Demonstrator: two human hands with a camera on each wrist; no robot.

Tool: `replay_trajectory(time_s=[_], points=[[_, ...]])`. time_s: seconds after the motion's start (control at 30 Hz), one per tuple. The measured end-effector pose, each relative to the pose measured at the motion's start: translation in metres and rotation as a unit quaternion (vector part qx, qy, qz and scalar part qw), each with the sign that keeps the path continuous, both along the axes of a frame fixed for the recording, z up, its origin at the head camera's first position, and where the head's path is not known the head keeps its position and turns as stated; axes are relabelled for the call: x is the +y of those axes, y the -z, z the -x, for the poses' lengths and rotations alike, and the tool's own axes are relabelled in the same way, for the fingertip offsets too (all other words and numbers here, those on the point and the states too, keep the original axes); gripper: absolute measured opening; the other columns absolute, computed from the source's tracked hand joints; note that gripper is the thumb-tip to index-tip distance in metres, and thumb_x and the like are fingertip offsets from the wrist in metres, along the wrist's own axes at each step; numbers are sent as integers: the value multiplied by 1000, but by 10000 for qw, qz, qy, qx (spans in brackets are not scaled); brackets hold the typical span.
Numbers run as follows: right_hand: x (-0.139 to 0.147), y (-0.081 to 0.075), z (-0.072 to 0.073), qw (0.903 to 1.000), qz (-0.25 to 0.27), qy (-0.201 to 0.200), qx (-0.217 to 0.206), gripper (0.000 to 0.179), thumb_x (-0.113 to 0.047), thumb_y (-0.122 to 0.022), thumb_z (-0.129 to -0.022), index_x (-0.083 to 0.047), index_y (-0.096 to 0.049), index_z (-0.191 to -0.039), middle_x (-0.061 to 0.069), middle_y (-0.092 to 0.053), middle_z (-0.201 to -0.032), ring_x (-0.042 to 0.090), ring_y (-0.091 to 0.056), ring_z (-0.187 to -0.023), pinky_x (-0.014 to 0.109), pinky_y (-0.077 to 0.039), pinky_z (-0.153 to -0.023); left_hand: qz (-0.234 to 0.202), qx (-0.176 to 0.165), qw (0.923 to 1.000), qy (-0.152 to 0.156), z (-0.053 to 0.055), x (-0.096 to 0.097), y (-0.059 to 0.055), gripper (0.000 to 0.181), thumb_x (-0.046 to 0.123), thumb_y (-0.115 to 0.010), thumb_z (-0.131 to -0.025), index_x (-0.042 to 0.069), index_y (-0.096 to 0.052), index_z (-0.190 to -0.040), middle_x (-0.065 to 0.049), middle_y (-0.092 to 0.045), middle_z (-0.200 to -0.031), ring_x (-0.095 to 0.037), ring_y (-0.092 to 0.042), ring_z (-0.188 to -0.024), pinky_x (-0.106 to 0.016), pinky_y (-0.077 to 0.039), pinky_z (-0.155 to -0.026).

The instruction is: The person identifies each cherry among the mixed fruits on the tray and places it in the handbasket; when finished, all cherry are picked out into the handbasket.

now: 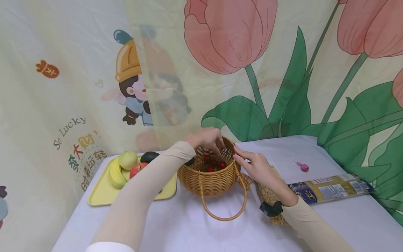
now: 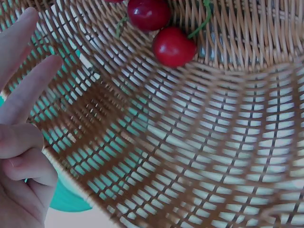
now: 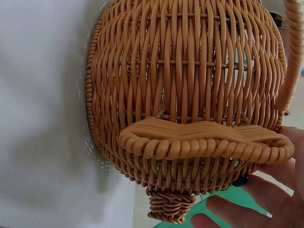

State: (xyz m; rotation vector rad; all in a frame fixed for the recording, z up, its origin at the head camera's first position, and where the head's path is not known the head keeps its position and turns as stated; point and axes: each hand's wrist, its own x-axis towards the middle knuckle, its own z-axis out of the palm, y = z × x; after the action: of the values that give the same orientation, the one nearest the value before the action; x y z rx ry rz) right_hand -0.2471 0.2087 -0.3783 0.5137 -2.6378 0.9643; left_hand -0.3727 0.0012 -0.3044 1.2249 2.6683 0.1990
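A brown wicker basket sits on the table, its handle folded down to the front. Several red cherries lie inside at the bottom. From above, my left hand reaches into the basket's mouth. In the left wrist view two of its fingers extend beside the woven wall, the others bend, and nothing is between them. My right hand touches the basket's right rim with outstretched fingers. The right wrist view shows those fingers along the outer wall, beside a wavy wicker trim.
At left, a yellow tray holds a banana, a pale green round fruit, a red apple and a dark oval item. On the right lie a bag of yellowish grains, a long blue-and-gold package and a pink lollipop.
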Motion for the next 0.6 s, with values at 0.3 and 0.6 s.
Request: replay_trajectory(time_s=[0.3, 0.6], points=[[1, -1, 0, 10000, 35, -15, 39, 48, -33, -56, -106, -6, -54, -146, 14, -55, -150, 38, -60, -132, 53, -57, -95, -362, -35, 9992, 188, -5, -9, -28, 31, 25, -86, -84, 17, -81, -113, 0, -81, -107, -11, -76, -100, -30, -59, -91], [0, -1, -2, 10000, -18, -12, 12, 49, -35, -56, -106, -8, -54, -147, 14, -55, -150, 37, -60, -132, 52, -57, -95, -364, -109, 9992, 154, -17, -30, -51, 36, 26, -86, -85, 13, -79, -118, -3, -79, -114, -13, -76, -106, -30, -58, -95]])
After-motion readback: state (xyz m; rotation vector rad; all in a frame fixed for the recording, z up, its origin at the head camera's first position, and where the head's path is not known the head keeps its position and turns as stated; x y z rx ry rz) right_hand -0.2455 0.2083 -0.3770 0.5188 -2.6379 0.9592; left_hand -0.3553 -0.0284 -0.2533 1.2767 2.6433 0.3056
